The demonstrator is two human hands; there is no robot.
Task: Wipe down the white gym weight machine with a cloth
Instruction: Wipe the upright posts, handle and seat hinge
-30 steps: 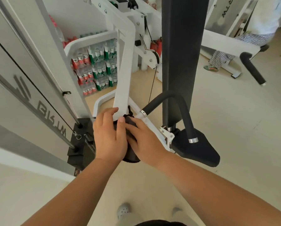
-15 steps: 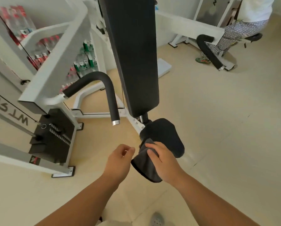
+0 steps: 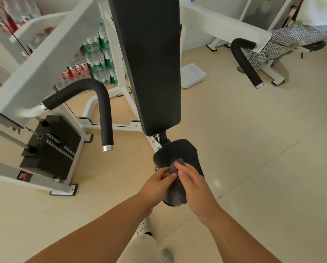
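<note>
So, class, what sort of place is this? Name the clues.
Most likely a gym: a white weight machine with a black weight stack, a padded backrest and a foam-covered handle.

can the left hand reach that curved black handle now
Probably yes: only open floor lies between the left hand and the handle. It is pinching the cloth, though, so it would carry that or let go.

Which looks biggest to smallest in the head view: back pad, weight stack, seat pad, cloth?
1. back pad, largest by far.
2. weight stack.
3. seat pad and cloth: these look alike. Both are partly covered and the cloth is nearer the camera, so I won't rank them.
</note>
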